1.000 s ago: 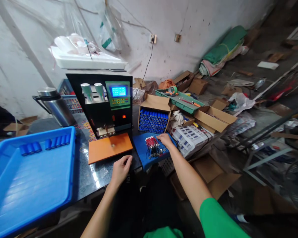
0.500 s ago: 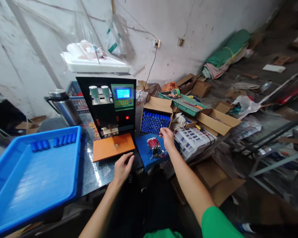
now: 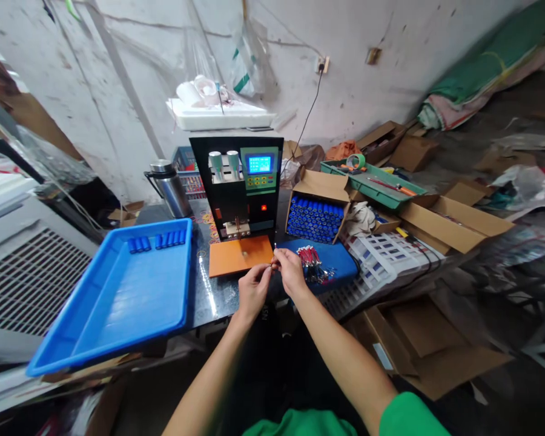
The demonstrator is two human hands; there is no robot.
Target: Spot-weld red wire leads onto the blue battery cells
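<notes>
**Hands meet in front of the black machine (image 3: 243, 181)**

Both hands have come together since a moment ago. Now the left hand (image 3: 253, 286) and right hand (image 3: 291, 272) pinch one small wire (image 3: 273, 263) at their fingertips, just in front of the machine's orange plate (image 3: 238, 255). More red wires (image 3: 312, 266) lie right of the machine. Few blue cells (image 3: 157, 242) sit in the blue tray (image 3: 118, 321) to its left, and the box (image 3: 315, 218) looks full, so I think most work is left.

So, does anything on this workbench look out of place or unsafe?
Yes. The blue tray seems to reach past the front edge of the table, so it might tip. Open cardboard boxes lie scattered at the right. The left hand and right hand pinch a tiny piece between them.
</notes>
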